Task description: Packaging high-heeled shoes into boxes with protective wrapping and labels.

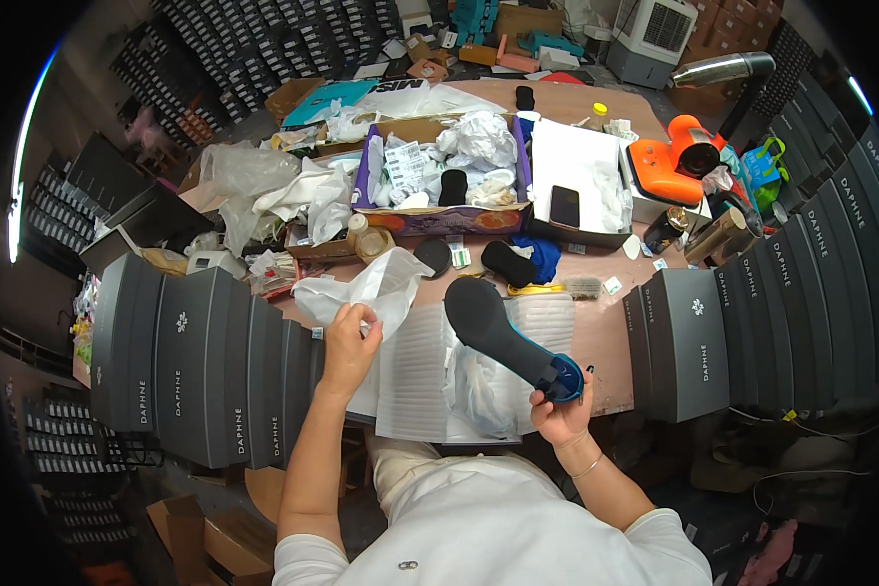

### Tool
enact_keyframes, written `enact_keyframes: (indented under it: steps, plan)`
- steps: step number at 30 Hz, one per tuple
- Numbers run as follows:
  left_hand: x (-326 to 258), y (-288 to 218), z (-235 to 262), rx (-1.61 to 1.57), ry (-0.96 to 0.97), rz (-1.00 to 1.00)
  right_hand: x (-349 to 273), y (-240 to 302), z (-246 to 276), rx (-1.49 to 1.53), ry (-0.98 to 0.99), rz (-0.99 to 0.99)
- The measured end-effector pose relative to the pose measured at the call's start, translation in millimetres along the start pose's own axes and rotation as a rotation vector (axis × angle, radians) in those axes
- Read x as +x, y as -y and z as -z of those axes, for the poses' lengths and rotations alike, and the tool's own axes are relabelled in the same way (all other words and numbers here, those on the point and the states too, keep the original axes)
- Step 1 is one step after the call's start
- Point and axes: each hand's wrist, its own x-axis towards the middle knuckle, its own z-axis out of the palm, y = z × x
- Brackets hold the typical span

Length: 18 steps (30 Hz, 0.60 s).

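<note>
My left hand (348, 354) pinches the edge of a crumpled sheet of white tissue paper (376, 286) above the table. In my right hand (563, 418) is a high-heeled shoe (486, 320), gripped at its blue heel end. Its black sole faces up and its toe points away to the left. Under the shoe lies an opened white ribbed packing sheet (412, 376) at the table's near edge. On that sheet rests a bundle in translucent white wrapping (481, 391); what is inside cannot be made out.
Rows of dark grey shoeboxes stand at left (200, 366) and right (689, 337). Behind the sheet are a purple carton (439, 223) of crumpled paper, a phone (565, 207), a brush (582, 287) and an orange device (666, 171). Glass jars (666, 230) stand at right.
</note>
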Motion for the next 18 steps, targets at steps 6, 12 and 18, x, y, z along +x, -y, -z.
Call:
enact_keyframes:
  steps: [6,12,18]
  plan:
    - [-32,-37,3,-0.049,0.211,-0.127,-17,16,-11,-0.290,0.117,-0.291]
    - [-76,-72,8,-0.143,0.317,-0.149,21,-50,-36,-0.432,-0.188,0.022]
    - [-90,-103,-12,-0.190,0.317,-0.285,6,-83,-34,-0.510,-0.193,0.187]
